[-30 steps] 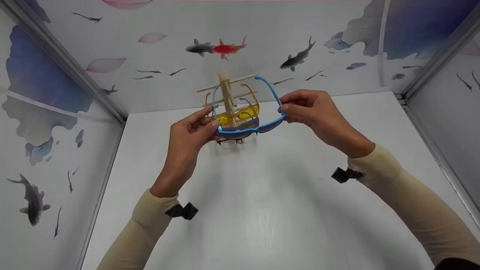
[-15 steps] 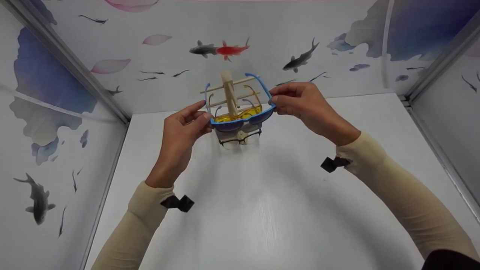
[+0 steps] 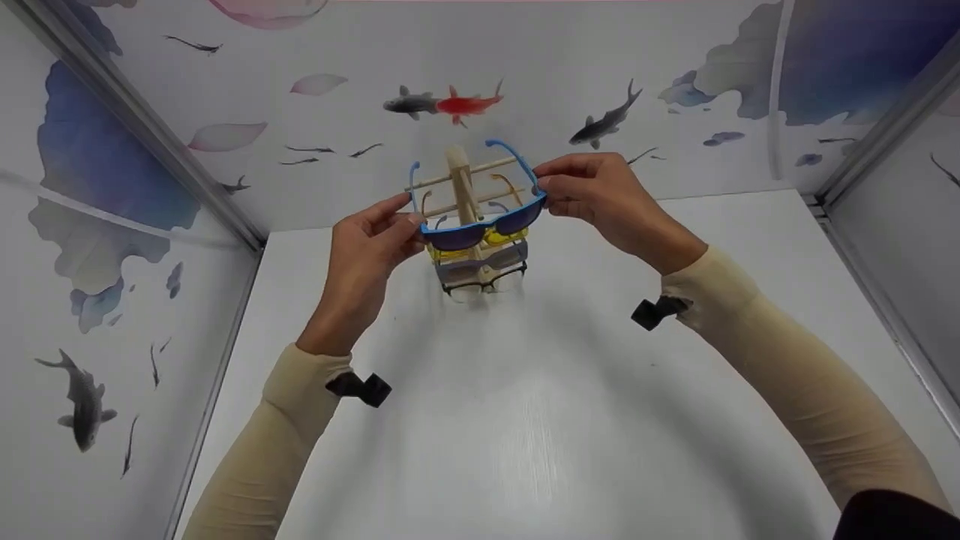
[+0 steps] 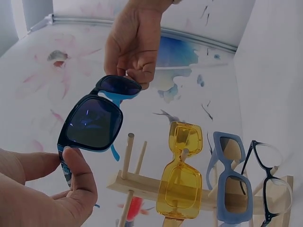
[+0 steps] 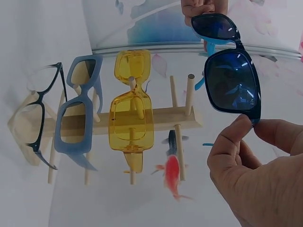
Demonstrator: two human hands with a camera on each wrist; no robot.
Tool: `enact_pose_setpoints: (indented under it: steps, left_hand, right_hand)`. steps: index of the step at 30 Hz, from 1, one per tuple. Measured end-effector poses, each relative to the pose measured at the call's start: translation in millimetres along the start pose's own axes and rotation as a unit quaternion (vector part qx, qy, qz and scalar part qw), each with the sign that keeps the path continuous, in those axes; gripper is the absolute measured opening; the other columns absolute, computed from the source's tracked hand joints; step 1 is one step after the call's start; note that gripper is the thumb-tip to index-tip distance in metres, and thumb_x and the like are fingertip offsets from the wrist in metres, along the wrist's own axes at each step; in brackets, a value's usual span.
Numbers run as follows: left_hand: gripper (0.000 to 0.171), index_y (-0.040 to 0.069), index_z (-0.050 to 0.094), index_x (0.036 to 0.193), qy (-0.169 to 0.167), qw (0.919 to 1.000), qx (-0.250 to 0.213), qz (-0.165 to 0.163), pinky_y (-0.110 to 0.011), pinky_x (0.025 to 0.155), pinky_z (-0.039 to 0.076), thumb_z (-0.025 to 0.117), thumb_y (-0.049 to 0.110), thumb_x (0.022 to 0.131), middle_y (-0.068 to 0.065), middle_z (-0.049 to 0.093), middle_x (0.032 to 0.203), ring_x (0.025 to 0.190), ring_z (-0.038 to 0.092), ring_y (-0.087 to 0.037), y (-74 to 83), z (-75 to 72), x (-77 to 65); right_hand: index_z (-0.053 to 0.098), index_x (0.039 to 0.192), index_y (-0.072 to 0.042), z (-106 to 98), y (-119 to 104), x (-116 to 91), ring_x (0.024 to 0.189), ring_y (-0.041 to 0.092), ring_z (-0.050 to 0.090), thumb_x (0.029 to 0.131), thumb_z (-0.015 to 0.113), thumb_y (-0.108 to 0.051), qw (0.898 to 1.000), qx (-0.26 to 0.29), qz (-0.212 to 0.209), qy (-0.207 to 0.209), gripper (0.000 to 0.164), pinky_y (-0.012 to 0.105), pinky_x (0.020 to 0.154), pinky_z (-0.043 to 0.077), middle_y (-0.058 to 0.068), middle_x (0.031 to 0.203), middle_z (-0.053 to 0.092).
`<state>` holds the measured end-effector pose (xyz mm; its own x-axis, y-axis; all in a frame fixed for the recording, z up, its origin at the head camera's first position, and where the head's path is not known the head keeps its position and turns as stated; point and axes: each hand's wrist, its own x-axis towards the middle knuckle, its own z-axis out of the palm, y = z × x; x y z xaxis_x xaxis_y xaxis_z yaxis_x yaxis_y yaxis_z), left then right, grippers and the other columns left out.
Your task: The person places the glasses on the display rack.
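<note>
Both hands hold a pair of blue-framed sunglasses [image 3: 459, 236] with dark lenses, temples unfolded and pointing toward the back wall. My left hand [image 3: 369, 251] pinches the frame at its left hinge; my right hand [image 3: 592, 196] pinches the right hinge. In the wrist views the sunglasses are apart from a wooden glasses stand [image 5: 165, 118], beyond its top end with the bare upper pegs [image 5: 190, 90]. Lower on the stand hang yellow glasses [image 5: 131, 123], grey-blue sunglasses [image 5: 75, 123] and clear-lensed glasses with a dark brow line [image 5: 35, 123].
The stand rises from a white table [image 3: 525, 420] close to the back wall [image 3: 540, 60], which is printed with fish and petals. Side walls [image 3: 135, 315] with metal edge strips enclose the table left and right.
Both hands have carried the sunglasses slightly up and, on the right side, leftward, bringing them in line with the stand's top. The glasses below have come more into sight. Both grips stay the same.
</note>
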<state>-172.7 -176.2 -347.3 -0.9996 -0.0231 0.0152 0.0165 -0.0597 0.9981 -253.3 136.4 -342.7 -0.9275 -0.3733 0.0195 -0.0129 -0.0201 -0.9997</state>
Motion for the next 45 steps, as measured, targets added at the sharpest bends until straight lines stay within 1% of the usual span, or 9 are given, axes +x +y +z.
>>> enact_pose_setpoints:
  steps: [5,9,21,24,29,33,39,45]
  left_hand:
    - [0.051,-0.001,0.056,0.158,-0.009,0.9994,-0.023,-0.023,-0.033,0.100,0.062,0.070,0.012,0.110,-0.016,0.068,0.116,0.102,0.069,-0.023,-2.2,-0.4,9.3]
    - [0.049,-0.001,0.056,0.157,-0.011,0.9987,-0.036,-0.034,-0.033,0.099,0.061,0.068,0.011,0.111,-0.016,0.067,0.114,0.099,0.068,-0.023,-4.3,-2.8,16.7]
    - [0.044,0.000,0.060,0.154,-0.024,0.9967,-0.041,-0.065,-0.031,0.100,0.060,0.066,0.012,0.112,-0.018,0.067,0.120,0.098,0.067,-0.022,-13.8,-5.7,37.5]
    - [0.044,-0.001,0.061,0.153,-0.023,0.9965,-0.041,-0.069,-0.030,0.100,0.060,0.066,0.012,0.112,-0.018,0.067,0.121,0.098,0.067,-0.021,-16.8,-5.5,42.3]
    - [0.047,-0.003,0.058,0.156,-0.024,0.9961,-0.049,-0.070,-0.027,0.095,0.061,0.067,0.011,0.111,-0.018,0.066,0.119,0.096,0.067,-0.019,-21.7,-4.7,48.4]
    - [0.047,-0.003,0.058,0.155,-0.024,0.9960,-0.052,-0.068,-0.027,0.093,0.061,0.067,0.010,0.111,-0.017,0.068,0.118,0.095,0.068,-0.019,-23.7,-4.3,52.0]
    - [0.044,-0.002,0.061,0.153,-0.019,0.9967,-0.042,-0.066,-0.029,0.096,0.061,0.068,0.012,0.111,-0.018,0.069,0.118,0.096,0.068,-0.020,-23.5,-6.4,53.9]
    - [0.045,0.000,0.060,0.155,-0.008,0.9971,-0.028,-0.071,-0.031,0.101,0.060,0.066,0.013,0.112,-0.018,0.067,0.122,0.101,0.067,-0.022,-26.2,-15.3,53.7]
  right_hand:
    - [0.073,0.134,0.002,-2,2,5,0.104,0.027,0.070,0.108,0.073,-0.017,1.000,0.012,0.010,0.002,0.033,0.032,0.096,0.063,0.021,0.133,0.069]
    - [0.073,0.134,0.002,-2,4,10,0.106,0.028,0.070,0.108,0.073,-0.017,1.000,0.016,0.017,0.002,0.033,0.031,0.097,0.063,0.021,0.135,0.068]
    - [0.074,0.133,0.001,-7,10,21,0.108,0.028,0.068,0.109,0.071,-0.017,0.999,0.028,0.022,0.005,0.030,0.031,0.097,0.062,0.020,0.136,0.068]
    - [0.072,0.134,0.003,-8,14,24,0.107,0.028,0.068,0.110,0.071,-0.016,0.999,0.034,0.026,0.007,0.031,0.030,0.097,0.062,0.020,0.136,0.068]
    - [0.071,0.134,0.005,-11,21,31,0.102,0.023,0.068,0.109,0.071,-0.015,0.999,0.036,0.032,0.010,0.032,0.030,0.093,0.062,0.019,0.131,0.070]
    - [0.073,0.131,0.005,-12,24,35,0.101,0.025,0.068,0.108,0.072,-0.014,0.998,0.047,0.034,0.012,0.029,0.030,0.091,0.063,0.019,0.128,0.071]
    - [0.074,0.129,0.005,-10,25,39,0.099,0.026,0.068,0.108,0.072,-0.012,0.997,0.062,0.035,0.011,0.027,0.030,0.089,0.063,0.020,0.128,0.072]
    - [0.073,0.131,0.004,-2,26,45,0.101,0.024,0.068,0.109,0.070,-0.012,0.998,0.048,0.032,-0.003,0.028,0.031,0.092,0.062,0.019,0.131,0.071]
